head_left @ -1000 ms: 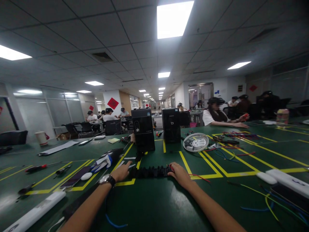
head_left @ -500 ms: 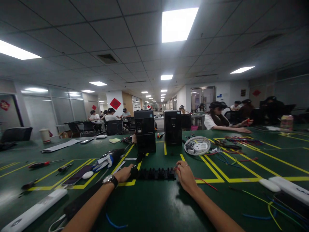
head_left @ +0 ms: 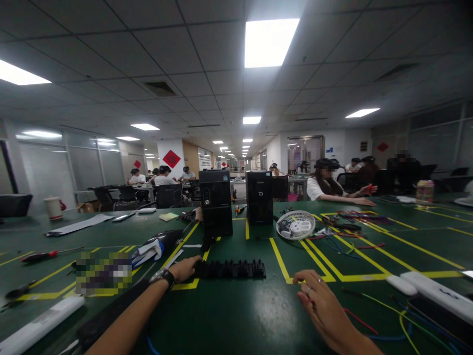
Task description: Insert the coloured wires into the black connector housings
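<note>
A long black terminal strip with raised segments lies on the green table in front of me. My left hand, wearing a watch, grips its left end; the fingertips are partly hidden against the dark plastic. To the right of the strip and apart from it, my right hand hovers over the table with its fingers bent. A thin red wire trails out from behind that hand and appears held in it, though the grip itself is mostly covered.
Two black computer-tower-like boxes stand ahead. A white round basket holds small parts. Loose coloured wires and a white power bar lie at right. Screwdrivers are at left. A co-worker sits across the table.
My right hand has left the strip's right end and moved right and nearer to me, and the red wire has travelled with it. My left hand stays at the left end.
</note>
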Available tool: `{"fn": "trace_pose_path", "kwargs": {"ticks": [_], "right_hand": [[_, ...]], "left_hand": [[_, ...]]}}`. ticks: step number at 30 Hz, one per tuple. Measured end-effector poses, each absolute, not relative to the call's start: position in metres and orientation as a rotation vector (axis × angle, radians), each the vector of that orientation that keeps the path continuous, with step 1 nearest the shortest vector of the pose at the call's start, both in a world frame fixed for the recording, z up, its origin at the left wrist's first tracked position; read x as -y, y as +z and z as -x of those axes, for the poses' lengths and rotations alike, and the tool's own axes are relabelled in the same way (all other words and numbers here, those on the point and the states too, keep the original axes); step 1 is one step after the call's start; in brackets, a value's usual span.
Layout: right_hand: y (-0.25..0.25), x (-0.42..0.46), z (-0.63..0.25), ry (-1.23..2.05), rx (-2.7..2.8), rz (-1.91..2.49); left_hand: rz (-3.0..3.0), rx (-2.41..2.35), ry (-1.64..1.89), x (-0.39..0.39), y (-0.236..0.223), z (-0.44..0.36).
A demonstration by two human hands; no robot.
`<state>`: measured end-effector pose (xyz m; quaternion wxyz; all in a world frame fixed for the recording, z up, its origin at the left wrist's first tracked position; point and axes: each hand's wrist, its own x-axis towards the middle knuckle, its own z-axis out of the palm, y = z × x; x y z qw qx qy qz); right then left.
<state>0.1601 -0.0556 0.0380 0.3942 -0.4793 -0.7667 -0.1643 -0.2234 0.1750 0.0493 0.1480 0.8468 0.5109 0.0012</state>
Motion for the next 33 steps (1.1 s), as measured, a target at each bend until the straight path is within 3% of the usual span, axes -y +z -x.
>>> {"fn": "trace_pose_path", "kwargs": {"ticks": [11,27,33], "right_hand": [[0.059,0.075,-0.158,-0.468,1.979,1.115],[-0.012,0.066,-0.120,-0.457,2.396,1.034],[-0.010,0.069,-0.118,-0.458,2.290,1.091]], "left_hand": [[-2.493,-1.453,-0.075,-0.152,0.058,0.177],[-2.613,-1.252,-0.109,-0.130,0.053,0.016],[-2.621,-1.114,-0.053,-0.115,0.051,-0.054]]}}
